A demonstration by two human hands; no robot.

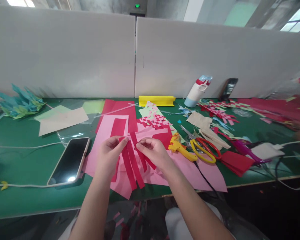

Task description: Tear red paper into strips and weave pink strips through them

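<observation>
Between my hands hang several red paper strips (130, 163), fanned out and pointing down toward me. My left hand (110, 151) pinches the upper ends of the strips on the left, thumb on top. With thumb and fingers closed, my right hand (155, 151) grips the strips on the right; one slants out beneath its palm. Under both hands lie pink paper sheets (190, 173) and a larger red sheet (121, 108). Just beyond my fingers rest small woven red and pink checked pieces (156, 120) on pale green paper.
Right of my hands lie a yellow glue gun (182, 151) and scissors (205, 153) with yellow and red handles. A phone (69, 161) with a cable lies at left. A bottle (198, 91) and a yellow folded strip (157, 101) stand before the white partition (65, 53).
</observation>
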